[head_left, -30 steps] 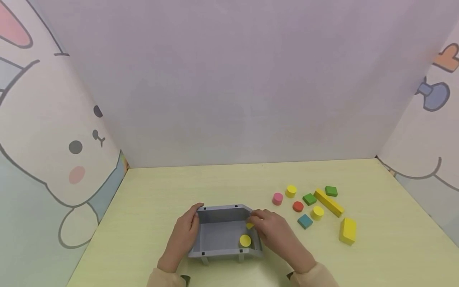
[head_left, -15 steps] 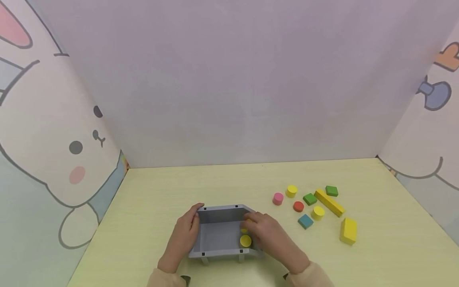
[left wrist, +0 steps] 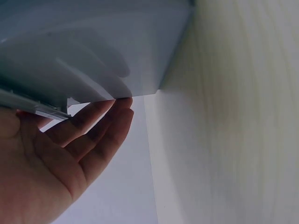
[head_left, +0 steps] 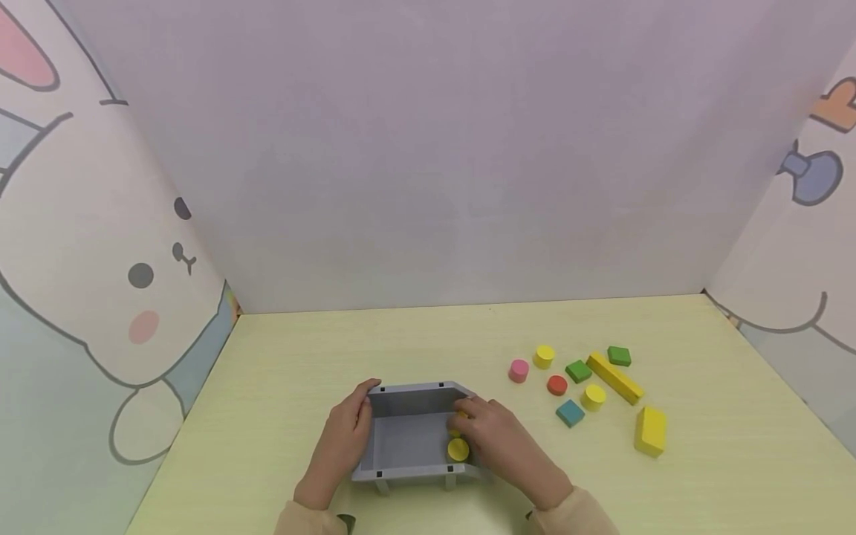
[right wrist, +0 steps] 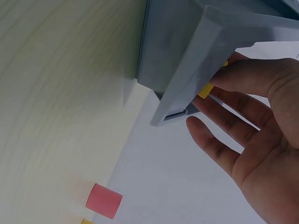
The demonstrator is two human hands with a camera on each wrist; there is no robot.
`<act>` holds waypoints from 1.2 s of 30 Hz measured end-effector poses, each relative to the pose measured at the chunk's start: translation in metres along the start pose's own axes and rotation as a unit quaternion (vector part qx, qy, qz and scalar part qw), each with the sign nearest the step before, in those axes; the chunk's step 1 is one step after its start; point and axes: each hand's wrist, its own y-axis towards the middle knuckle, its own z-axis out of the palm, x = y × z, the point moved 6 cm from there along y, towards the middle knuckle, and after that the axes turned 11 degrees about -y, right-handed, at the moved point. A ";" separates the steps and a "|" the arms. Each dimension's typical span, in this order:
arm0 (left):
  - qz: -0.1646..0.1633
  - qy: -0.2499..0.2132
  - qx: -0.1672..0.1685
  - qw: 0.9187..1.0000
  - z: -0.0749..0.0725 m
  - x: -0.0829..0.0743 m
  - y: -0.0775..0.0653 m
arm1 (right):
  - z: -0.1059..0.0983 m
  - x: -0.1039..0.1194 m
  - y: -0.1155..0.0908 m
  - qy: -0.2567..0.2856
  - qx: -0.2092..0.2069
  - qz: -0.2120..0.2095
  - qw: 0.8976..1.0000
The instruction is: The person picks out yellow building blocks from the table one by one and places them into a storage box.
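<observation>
A grey plastic bin stands on the table near its front. My left hand holds the bin's left side, thumb along the rim and fingers behind the wall, as the left wrist view shows too. My right hand reaches over the bin's lower right side. Between its thumb and fingers it pinches a yellow block, mostly hidden by the hand and the bin wall. A yellow cylinder lies in the bin's right end, just below those fingertips.
To the right lie a pink cylinder, a red disc, a blue block, two yellow cylinders, two green blocks, a long yellow bar and a yellow block. A pale wall panel rises behind the table.
My right hand has moved slightly left and down into the bin with the yellow block, toward the yellow cylinder. My left hand stays in place on the bin.
</observation>
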 end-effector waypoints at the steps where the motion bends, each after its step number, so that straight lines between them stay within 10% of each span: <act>1: 0.003 0.000 0.000 1.000 0.000 0.000 0.000 | 0.001 0.000 0.000 -0.003 0.003 0.001 1.000; 36: -0.007 -0.004 0.007 1.000 0.000 -0.002 -0.001 | 0.011 0.008 0.013 -0.023 0.094 0.002 0.995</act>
